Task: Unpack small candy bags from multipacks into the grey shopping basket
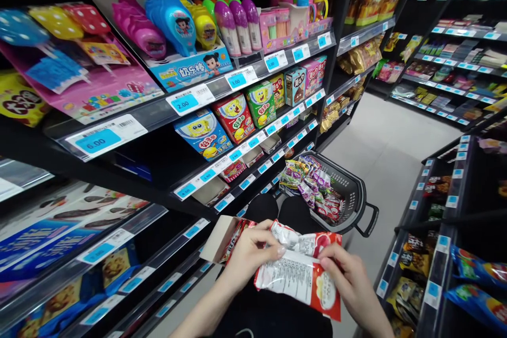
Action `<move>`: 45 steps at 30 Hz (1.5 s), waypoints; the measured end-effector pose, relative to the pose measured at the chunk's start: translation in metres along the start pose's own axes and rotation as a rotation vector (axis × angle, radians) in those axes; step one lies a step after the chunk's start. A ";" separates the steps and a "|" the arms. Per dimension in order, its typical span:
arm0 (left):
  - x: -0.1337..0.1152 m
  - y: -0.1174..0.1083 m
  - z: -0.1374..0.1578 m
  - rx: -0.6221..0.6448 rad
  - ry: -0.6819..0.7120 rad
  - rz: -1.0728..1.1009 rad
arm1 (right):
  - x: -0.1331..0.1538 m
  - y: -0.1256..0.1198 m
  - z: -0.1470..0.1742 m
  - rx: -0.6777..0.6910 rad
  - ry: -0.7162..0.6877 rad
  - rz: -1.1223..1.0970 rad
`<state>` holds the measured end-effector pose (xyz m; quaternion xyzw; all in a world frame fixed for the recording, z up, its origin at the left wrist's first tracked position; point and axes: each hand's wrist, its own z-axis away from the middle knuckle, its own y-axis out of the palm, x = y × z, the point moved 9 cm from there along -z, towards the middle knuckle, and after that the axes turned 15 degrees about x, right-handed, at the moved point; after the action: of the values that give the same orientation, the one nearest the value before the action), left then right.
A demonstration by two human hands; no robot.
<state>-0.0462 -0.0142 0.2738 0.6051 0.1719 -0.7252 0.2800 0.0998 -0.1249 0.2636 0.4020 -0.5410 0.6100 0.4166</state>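
Note:
Both hands hold red-and-white snack packets point(295, 272) above my lap, their printed backs turned up. My left hand point(261, 248) pinches the left side, thumb on top. The right hand point(343, 269) grips the right edge between thumb and fingers. At least two packets seem to overlap; where one ends and the other begins is hard to tell. Beside my left hand, partly behind it, is an open cardboard display box point(219, 237) with red packets inside. Past my knees, a dark basket point(354, 198) on the floor holds several colourful snack packets point(312, 182).
On the left, a tall shelf point(214, 96) carries candy toys, boxed snacks point(233, 116) and price tags. A low rack point(435, 232) with bagged snacks stands close on the right. Pale aisle floor point(380, 127) runs ahead to more shelves point(455, 63).

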 end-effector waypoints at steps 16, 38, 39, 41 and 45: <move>0.025 0.013 0.004 0.051 -0.080 0.557 | -0.032 0.007 0.004 0.048 0.047 -0.719; -0.016 -0.007 0.009 -0.129 0.094 -0.644 | -0.047 -0.016 0.013 -0.293 0.240 -0.464; -0.014 -0.007 0.008 -0.124 0.068 -0.645 | -0.044 -0.017 0.013 -0.280 0.229 -0.450; -0.009 -0.009 0.006 -0.132 0.016 -0.622 | -0.040 -0.014 0.012 -0.217 0.218 -0.502; 0.010 -0.011 0.002 -0.103 -0.107 -0.437 | -0.035 -0.009 0.009 -0.144 0.195 -0.652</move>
<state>-0.0560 -0.0087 0.2635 0.4990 0.3205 -0.7900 0.1554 0.1204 -0.1358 0.2340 0.4631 -0.3834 0.4405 0.6668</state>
